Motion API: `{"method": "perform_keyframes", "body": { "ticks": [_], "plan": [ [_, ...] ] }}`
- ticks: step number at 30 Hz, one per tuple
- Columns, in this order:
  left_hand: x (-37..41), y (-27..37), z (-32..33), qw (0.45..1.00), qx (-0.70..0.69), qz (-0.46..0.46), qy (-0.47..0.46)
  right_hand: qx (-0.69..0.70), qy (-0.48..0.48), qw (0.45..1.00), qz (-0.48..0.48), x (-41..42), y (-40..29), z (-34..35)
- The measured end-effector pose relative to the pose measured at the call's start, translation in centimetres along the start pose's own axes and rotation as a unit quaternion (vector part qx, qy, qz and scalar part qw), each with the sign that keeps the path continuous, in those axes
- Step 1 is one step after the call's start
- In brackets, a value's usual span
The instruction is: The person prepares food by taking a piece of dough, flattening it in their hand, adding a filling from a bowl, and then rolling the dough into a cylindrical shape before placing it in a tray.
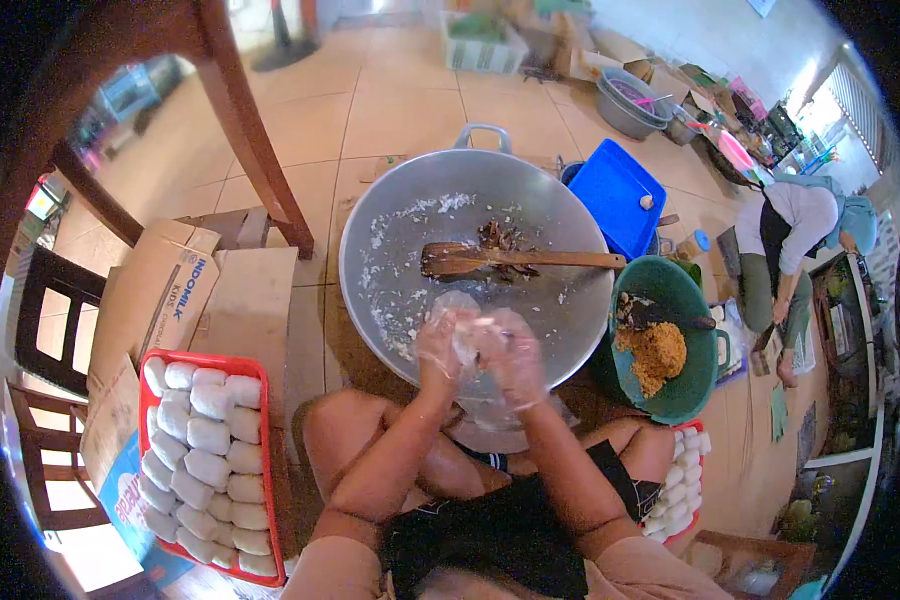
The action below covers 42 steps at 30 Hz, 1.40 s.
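Note:
Over the near side of a wide metal pan (495, 180), my left hand (444, 341) and my right hand (513, 358) are close together in clear plastic gloves. A whitish lump (465, 343) shows against my left palm. My right fingers curl towards it, but blur hides whether they grip anything. White sticky grains, probably rice, cling to the pan's wall. A wooden spatula (525, 259) rests across the pan, over crumpled brown leaves (497, 236). To the right, a green plastic basin (679, 409) holds a mound of orange-brown shredded filling (656, 352) and a dark-headed spoon.
A red tray (268, 480) of white rice pieces lies at left, near flattened cardboard (251, 300). Another red tray (694, 517) is beside my right knee. A blue tray (607, 195) leans behind the basin. A person (795, 217) bends at far right. A wooden chair leg (259, 142) stands front-left.

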<state>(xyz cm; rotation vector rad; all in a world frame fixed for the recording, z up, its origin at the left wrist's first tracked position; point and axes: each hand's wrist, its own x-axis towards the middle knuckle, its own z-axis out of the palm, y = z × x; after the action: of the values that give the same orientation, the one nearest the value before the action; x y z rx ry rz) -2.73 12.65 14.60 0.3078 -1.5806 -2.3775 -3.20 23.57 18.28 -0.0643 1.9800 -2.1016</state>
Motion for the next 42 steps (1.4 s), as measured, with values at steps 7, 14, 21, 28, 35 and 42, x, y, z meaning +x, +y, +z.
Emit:
{"method": "perform_keyframes", "body": {
  "ticks": [7,14,21,28,35,42],
  "plan": [
    [1.7,-1.5,-0.6,0.932,-0.32,-0.147,-0.082,-0.312,0.07,0.907,-0.276,0.4,1.1,-5.0],
    [-0.2,0.0,2.5,0.811,-0.51,-0.23,-0.171,-0.429,0.03,0.855,-0.292,-1.0,5.7,1.0],
    [1.1,1.3,0.0,0.758,-0.58,-0.26,-0.147,-0.167,-0.085,0.967,-0.175,1.4,-4.5,-0.4],
    [1.9,-2.0,-1.7,0.895,-0.358,-0.266,0.013,-0.285,-0.028,0.929,-0.234,-1.5,-4.1,-1.2],
    [0.2,1.5,1.9,0.861,-0.414,-0.282,-0.089,-0.397,-0.049,0.862,-0.312,-1.0,8.0,-0.2],
    [0.5,0.4,0.9,0.885,-0.317,-0.337,-0.057,-0.441,-0.184,0.844,-0.242,-0.2,-4.2,-1.6]
  ]
}}
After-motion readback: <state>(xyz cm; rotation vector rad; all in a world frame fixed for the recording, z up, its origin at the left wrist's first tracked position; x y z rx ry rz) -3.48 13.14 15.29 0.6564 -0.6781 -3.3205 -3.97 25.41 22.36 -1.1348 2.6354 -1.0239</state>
